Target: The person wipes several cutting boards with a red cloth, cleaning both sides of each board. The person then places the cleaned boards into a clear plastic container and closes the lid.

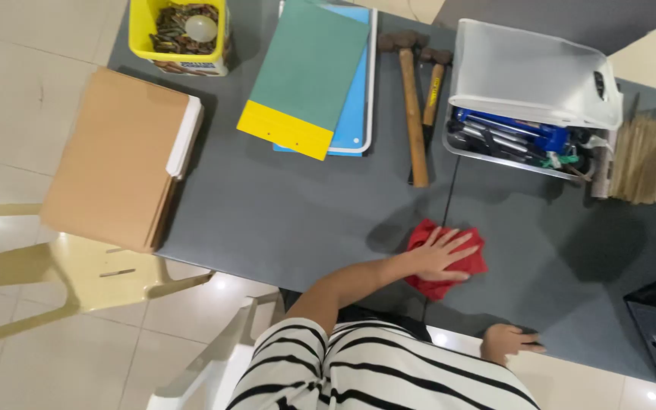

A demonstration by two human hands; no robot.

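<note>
My left hand lies flat, fingers spread, on a crumpled red cloth near the front of the dark grey table. The arm reaches in from the lower left, above my striped shirt. My right hand rests on the table's near edge, fingers lying on the top, with nothing in it.
At the back are two hammers, an open white toolbox with tools, and a green and yellow board on a blue one. A brown folder stack overhangs the left edge, and a yellow tub is behind it. Wooden sticks lie at the right and plastic chairs stand at the left.
</note>
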